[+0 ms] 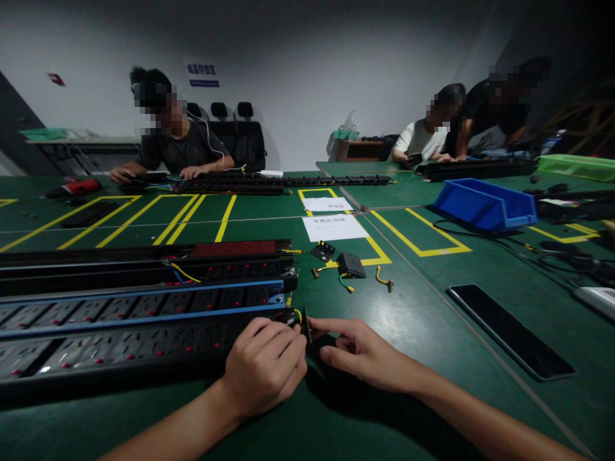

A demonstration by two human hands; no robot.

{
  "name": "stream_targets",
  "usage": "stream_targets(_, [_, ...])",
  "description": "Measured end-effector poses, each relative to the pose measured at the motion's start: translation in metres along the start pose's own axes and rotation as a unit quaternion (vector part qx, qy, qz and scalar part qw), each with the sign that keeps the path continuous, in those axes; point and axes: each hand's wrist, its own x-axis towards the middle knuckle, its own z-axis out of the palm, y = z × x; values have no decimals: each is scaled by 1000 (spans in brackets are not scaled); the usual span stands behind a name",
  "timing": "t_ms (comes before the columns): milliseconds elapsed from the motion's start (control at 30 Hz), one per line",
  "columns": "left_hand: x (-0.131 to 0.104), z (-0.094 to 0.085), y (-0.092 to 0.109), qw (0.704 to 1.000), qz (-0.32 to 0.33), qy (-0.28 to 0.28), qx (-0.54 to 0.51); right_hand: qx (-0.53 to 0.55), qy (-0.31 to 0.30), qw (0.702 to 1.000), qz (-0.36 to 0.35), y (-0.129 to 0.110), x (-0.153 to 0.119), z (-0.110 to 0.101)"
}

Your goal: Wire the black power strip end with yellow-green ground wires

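The nearest black power strip (pixel 192 342), with a row of sockets and red dots, lies lengthwise at the left. My left hand (pixel 266 362) is closed around its right end, thumb hidden. A small black end plate (pixel 306 326) stands upright there, close against the left fingertips. A yellow wire (pixel 298 314) shows behind it. My right hand (pixel 365 355) reaches from the right; its stretched index finger touches the outer face of the plate. The right thumb stays apart from the plate, and the other fingers are curled.
Behind lie a blue-edged strip (pixel 144 304), a small black block (pixel 352 264) and short yellow-green wires (pixel 346 283). A phone (pixel 509 330) and a blue bin (pixel 485 205) are at the right. Co-workers (pixel 180 147) sit across the green table, with paper labels (pixel 335 228) between.
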Motion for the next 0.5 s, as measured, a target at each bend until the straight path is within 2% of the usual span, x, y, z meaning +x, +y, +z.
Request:
stream_targets(133, [-1, -1, -1, 1000, 5, -7, -6, 25, -17, 999, 10, -4, 1, 0])
stream_targets(333, [-1, -1, 0, 1000, -2, -15, -9, 21, -6, 1000, 22, -2, 1, 1])
stream_targets(500, [2, -3, 2, 999, -32, -23, 22, 62, -17, 996, 55, 1, -1, 1])
